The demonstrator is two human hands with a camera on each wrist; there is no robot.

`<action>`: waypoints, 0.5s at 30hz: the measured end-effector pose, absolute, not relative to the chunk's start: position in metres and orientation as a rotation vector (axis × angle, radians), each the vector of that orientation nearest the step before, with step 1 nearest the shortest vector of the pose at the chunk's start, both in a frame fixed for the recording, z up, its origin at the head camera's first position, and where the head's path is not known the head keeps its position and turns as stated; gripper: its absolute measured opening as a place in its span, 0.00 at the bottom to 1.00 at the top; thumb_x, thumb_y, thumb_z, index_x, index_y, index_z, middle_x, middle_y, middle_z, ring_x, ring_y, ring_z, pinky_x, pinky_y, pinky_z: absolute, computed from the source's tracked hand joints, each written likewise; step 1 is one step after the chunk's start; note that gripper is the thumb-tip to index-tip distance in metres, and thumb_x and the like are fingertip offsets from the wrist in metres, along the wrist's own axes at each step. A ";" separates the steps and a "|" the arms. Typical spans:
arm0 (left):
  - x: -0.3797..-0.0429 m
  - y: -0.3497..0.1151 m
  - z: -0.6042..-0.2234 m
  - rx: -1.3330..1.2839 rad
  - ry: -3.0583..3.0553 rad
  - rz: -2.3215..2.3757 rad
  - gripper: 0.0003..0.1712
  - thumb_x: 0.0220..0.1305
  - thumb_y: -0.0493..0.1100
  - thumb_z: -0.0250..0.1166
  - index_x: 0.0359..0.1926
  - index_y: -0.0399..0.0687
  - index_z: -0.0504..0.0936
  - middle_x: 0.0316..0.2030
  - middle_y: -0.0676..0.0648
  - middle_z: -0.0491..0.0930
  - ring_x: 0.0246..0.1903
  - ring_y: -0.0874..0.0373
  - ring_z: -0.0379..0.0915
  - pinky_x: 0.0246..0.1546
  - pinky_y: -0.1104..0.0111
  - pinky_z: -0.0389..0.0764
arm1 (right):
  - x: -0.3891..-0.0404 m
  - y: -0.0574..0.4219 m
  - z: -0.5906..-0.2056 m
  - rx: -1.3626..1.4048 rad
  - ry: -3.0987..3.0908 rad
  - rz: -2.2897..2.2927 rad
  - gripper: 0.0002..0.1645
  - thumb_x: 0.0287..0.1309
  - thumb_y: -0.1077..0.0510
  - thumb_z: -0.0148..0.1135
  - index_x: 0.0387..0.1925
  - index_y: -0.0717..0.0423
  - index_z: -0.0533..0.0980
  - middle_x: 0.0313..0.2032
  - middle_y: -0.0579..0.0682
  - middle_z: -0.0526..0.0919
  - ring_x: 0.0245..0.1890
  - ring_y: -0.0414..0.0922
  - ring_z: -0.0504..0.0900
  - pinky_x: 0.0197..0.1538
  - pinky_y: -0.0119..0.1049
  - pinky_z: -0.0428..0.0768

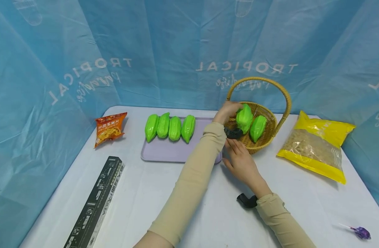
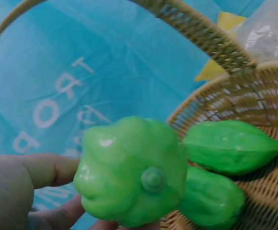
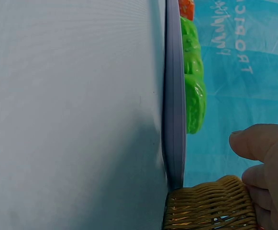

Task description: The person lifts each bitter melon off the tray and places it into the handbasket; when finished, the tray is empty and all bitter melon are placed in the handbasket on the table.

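My left hand (image 1: pixel 229 112) grips a green ribbed star fruit (image 1: pixel 244 120) over the wicker basket (image 1: pixel 271 125). The stem end of this star fruit faces the camera in the left wrist view, with the thumb and fingers around its side. Two more star fruits lie inside the basket; one star fruit (image 1: pixel 258 128) shows in the head view beside the held one. My right hand (image 1: pixel 243 163) rests at the basket's near left side, its fingers fairly straight against the wicker wall (image 3: pixel 210 206) and the thumb apart.
Several star fruits (image 1: pixel 175 128) stand in a row on a purple tray (image 1: pixel 164 155) left of the basket. An orange snack bag (image 1: pixel 110 129) and a long black box (image 1: pixel 94 203) lie farther left. To the right are a yellow bag (image 1: pixel 316 146) and a lollipop (image 1: pixel 361 233).
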State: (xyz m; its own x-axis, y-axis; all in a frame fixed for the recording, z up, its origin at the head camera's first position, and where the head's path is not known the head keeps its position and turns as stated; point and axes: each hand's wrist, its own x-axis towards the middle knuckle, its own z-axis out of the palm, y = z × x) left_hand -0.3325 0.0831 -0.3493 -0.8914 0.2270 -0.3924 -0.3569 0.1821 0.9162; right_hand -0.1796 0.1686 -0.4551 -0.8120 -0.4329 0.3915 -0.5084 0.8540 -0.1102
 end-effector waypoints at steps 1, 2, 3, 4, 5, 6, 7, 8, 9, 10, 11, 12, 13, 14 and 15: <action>-0.333 0.086 -0.351 -0.130 2.031 1.752 0.26 0.69 0.47 0.60 0.66 0.50 0.70 0.65 0.47 0.68 0.54 0.49 0.73 0.44 0.60 0.81 | -0.180 0.169 -0.455 0.708 -2.663 0.292 0.38 0.60 0.51 0.65 0.66 0.67 0.67 0.65 0.64 0.71 0.66 0.59 0.68 0.71 0.52 0.62; -0.333 0.088 -0.354 -0.128 2.041 1.749 0.25 0.69 0.47 0.60 0.65 0.50 0.71 0.64 0.46 0.69 0.53 0.49 0.73 0.44 0.59 0.81 | -0.180 0.169 -0.456 0.712 -2.652 0.286 0.37 0.60 0.51 0.65 0.64 0.68 0.68 0.64 0.64 0.72 0.64 0.59 0.69 0.70 0.52 0.63; -0.333 0.091 -0.357 -0.130 2.058 1.742 0.24 0.69 0.47 0.59 0.65 0.51 0.71 0.63 0.47 0.69 0.53 0.49 0.73 0.43 0.59 0.81 | -0.180 0.169 -0.456 0.717 -2.641 0.276 0.36 0.59 0.51 0.66 0.63 0.68 0.70 0.62 0.64 0.73 0.63 0.59 0.71 0.69 0.51 0.64; -0.333 0.093 -0.359 -0.136 2.058 1.747 0.23 0.69 0.47 0.60 0.63 0.51 0.73 0.62 0.47 0.70 0.53 0.50 0.73 0.43 0.59 0.81 | -0.180 0.168 -0.456 0.722 -2.629 0.267 0.34 0.59 0.52 0.66 0.61 0.69 0.71 0.61 0.65 0.75 0.61 0.59 0.72 0.68 0.51 0.65; -0.332 0.095 -0.361 -0.143 2.058 1.755 0.22 0.69 0.47 0.60 0.62 0.52 0.74 0.61 0.47 0.71 0.53 0.50 0.73 0.43 0.58 0.81 | -0.181 0.168 -0.457 0.726 -2.617 0.253 0.33 0.58 0.52 0.67 0.59 0.69 0.73 0.59 0.65 0.76 0.59 0.59 0.73 0.67 0.51 0.67; -0.331 0.097 -0.364 -0.148 2.057 1.768 0.20 0.69 0.46 0.60 0.60 0.54 0.75 0.60 0.48 0.72 0.54 0.50 0.73 0.44 0.58 0.81 | -0.180 0.168 -0.458 0.730 -2.606 0.240 0.32 0.58 0.52 0.67 0.57 0.70 0.74 0.57 0.65 0.78 0.57 0.59 0.74 0.66 0.50 0.68; -0.328 0.099 -0.364 -0.154 2.050 1.787 0.19 0.69 0.45 0.60 0.60 0.53 0.76 0.60 0.47 0.72 0.56 0.50 0.72 0.46 0.56 0.81 | -0.180 0.168 -0.458 0.734 -2.597 0.235 0.30 0.57 0.53 0.68 0.55 0.70 0.75 0.55 0.65 0.79 0.55 0.59 0.75 0.64 0.50 0.69; -0.327 0.100 -0.365 -0.155 2.042 1.810 0.19 0.69 0.45 0.60 0.60 0.53 0.76 0.60 0.48 0.73 0.56 0.50 0.72 0.47 0.56 0.81 | -0.180 0.168 -0.459 0.737 -2.590 0.227 0.29 0.57 0.54 0.67 0.54 0.70 0.76 0.54 0.65 0.79 0.54 0.60 0.76 0.64 0.50 0.70; -0.325 0.102 -0.366 -0.152 2.021 1.844 0.19 0.69 0.45 0.60 0.60 0.53 0.76 0.60 0.48 0.73 0.57 0.50 0.72 0.47 0.56 0.81 | -0.180 0.168 -0.459 0.739 -2.584 0.222 0.28 0.57 0.54 0.67 0.52 0.71 0.76 0.53 0.65 0.80 0.54 0.60 0.77 0.63 0.51 0.70; -0.323 0.103 -0.366 -0.146 1.989 1.883 0.19 0.69 0.45 0.60 0.60 0.52 0.76 0.60 0.47 0.73 0.58 0.48 0.72 0.48 0.55 0.81 | -0.180 0.169 -0.460 0.740 -2.581 0.219 0.27 0.57 0.55 0.67 0.51 0.72 0.77 0.52 0.66 0.80 0.54 0.60 0.77 0.63 0.51 0.70; -0.322 0.104 -0.365 -0.134 1.967 1.910 0.20 0.70 0.45 0.60 0.61 0.52 0.75 0.60 0.47 0.73 0.59 0.48 0.71 0.49 0.55 0.81 | -0.180 0.169 -0.460 0.739 -2.580 0.218 0.26 0.57 0.55 0.66 0.50 0.72 0.77 0.52 0.66 0.80 0.53 0.60 0.77 0.63 0.51 0.71; -0.321 0.105 -0.365 -0.118 1.946 1.935 0.20 0.70 0.45 0.60 0.61 0.53 0.75 0.60 0.47 0.73 0.60 0.47 0.71 0.49 0.55 0.81 | -0.179 0.169 -0.459 0.738 -2.580 0.217 0.26 0.57 0.56 0.66 0.50 0.73 0.77 0.53 0.66 0.80 0.54 0.60 0.77 0.63 0.51 0.70; -0.321 0.105 -0.365 -0.097 1.927 1.952 0.21 0.70 0.46 0.59 0.62 0.53 0.75 0.61 0.47 0.73 0.60 0.46 0.71 0.50 0.55 0.81 | -0.179 0.170 -0.459 0.735 -2.584 0.222 0.25 0.57 0.56 0.65 0.49 0.74 0.77 0.53 0.67 0.80 0.54 0.61 0.77 0.63 0.51 0.70; -0.321 0.106 -0.364 -0.074 1.910 1.965 0.21 0.70 0.46 0.59 0.63 0.53 0.74 0.61 0.47 0.73 0.61 0.45 0.70 0.51 0.55 0.81 | -0.179 0.170 -0.459 0.731 -2.589 0.219 0.25 0.57 0.56 0.65 0.49 0.74 0.77 0.53 0.67 0.79 0.54 0.61 0.77 0.63 0.51 0.70; -0.320 0.106 -0.363 -0.052 1.899 1.970 0.22 0.70 0.46 0.59 0.63 0.53 0.74 0.62 0.47 0.73 0.61 0.44 0.70 0.51 0.55 0.81 | -0.179 0.170 -0.458 0.727 -2.593 0.216 0.25 0.57 0.56 0.65 0.49 0.75 0.77 0.53 0.67 0.79 0.54 0.61 0.77 0.63 0.51 0.70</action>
State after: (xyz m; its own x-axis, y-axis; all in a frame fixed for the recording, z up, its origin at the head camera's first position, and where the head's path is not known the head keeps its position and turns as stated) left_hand -0.3204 0.1065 -0.3629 -0.9183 0.2586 -0.2998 -0.3091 0.0051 0.9510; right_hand -0.1791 0.1704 -0.4580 -0.7667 -0.4581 0.4498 -0.5262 0.8498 -0.0315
